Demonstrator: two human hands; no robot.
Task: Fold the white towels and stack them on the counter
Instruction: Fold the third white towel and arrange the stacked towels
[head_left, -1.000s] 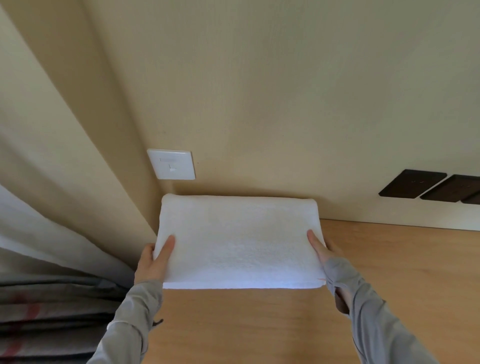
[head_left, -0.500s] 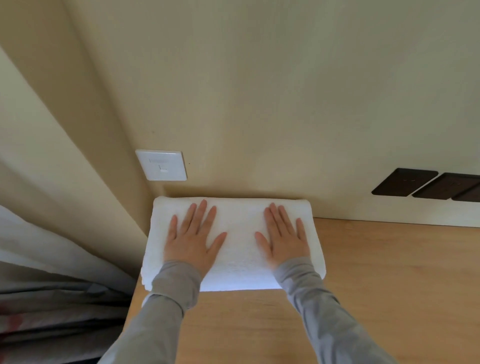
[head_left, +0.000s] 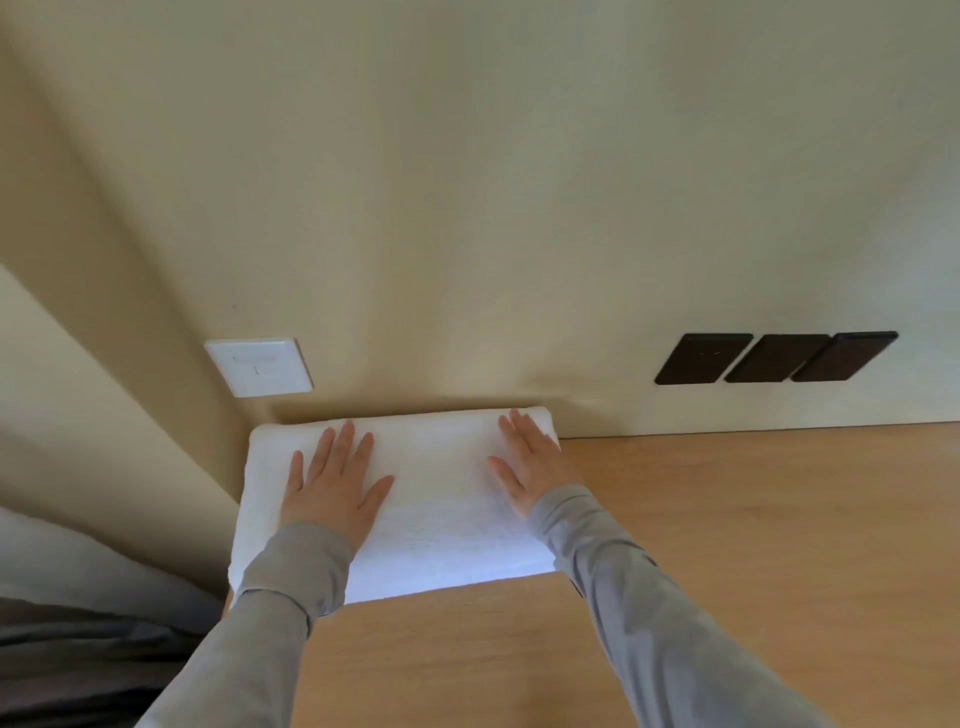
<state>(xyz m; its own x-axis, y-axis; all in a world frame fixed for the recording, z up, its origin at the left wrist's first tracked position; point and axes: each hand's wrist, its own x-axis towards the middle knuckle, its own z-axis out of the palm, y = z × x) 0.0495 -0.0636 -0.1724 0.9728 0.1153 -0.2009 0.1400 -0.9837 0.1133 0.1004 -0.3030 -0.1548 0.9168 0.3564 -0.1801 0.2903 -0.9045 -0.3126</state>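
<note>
A folded white towel (head_left: 436, 499) lies flat on the wooden counter (head_left: 753, 519), pushed into the left corner against the beige wall. My left hand (head_left: 335, 486) rests palm down on its left half, fingers spread. My right hand (head_left: 527, 462) lies flat on its right part, near the right edge, fingers pointing at the wall. Neither hand grips the cloth. The towel's near left corner hangs slightly past the counter's left end.
A white wall plate (head_left: 260, 366) sits just above the towel's left end. Three dark switch plates (head_left: 774, 357) are on the wall to the right. Grey and white curtain fabric (head_left: 78, 597) hangs at the lower left, beside the counter's end.
A second ago both hands held the towel by its side edges; they then went flat on top. Since half a second ago my right hand has slid toward the towel's right edge.
</note>
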